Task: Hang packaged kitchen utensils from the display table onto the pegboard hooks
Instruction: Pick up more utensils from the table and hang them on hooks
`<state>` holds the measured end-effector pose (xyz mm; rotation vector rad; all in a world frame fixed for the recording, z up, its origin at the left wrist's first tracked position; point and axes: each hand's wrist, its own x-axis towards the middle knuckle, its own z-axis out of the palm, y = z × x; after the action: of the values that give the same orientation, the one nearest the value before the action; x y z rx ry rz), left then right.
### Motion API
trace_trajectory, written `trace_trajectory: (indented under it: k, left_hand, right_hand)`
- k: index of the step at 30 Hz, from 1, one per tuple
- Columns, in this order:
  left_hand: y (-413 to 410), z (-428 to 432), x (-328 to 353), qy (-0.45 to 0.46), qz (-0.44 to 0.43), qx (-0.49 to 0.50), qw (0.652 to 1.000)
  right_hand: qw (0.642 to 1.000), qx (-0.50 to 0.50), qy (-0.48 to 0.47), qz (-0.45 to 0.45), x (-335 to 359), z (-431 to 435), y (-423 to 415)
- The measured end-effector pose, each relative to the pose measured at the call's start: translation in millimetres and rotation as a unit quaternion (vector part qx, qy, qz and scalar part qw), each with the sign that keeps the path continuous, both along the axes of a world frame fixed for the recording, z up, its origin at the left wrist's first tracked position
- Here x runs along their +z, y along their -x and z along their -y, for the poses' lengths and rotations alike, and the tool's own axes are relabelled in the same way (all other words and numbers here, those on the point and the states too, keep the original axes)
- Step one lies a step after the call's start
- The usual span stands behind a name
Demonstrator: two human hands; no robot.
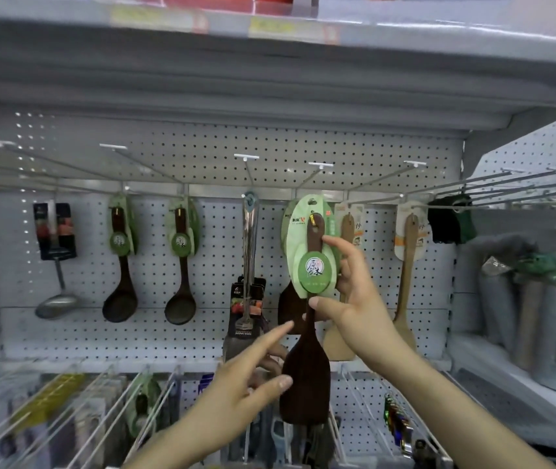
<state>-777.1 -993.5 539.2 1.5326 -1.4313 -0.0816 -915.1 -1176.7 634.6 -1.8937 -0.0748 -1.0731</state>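
Right hand (354,299) on spatula (305,384), left hand (236,394) outspread

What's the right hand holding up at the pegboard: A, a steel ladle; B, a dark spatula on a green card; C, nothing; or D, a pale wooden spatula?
B: the right hand grips the dark spatula by its green card, thumb at the front and fingers curled round the card's edge.

Your spatula (305,384) was dark brown, its card (295,252) pale green with a darker green round label (314,268); your pegboard (202,154) was white, dotted with holes.
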Motion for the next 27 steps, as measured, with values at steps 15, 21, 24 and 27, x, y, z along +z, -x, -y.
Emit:
trace_trajectory:
  k: [15,21,24,27]
  left_hand:
    - [-18,36,-18,0.005,0.112,0.072,0.991]
    - [-39,68,-25,0.016,0.140,0.124,0.982]
    - [-52,85,-23,0.019,0.144,0.144,0.979]
    - [-66,104,-18,0.014,0.148,0.163,0.975]
  right_hand:
    - [1.000,-0.011,0.011,-0.013,-2,26,-25]
    - [0.999,-0.038,0.025,-0.004,-5,43,-50]
    - [0.997,-0.070,0.041,-0.005,-5,57,-69]
    - [0.993,-0.112,0.038,-0.007,-5,73,-92]
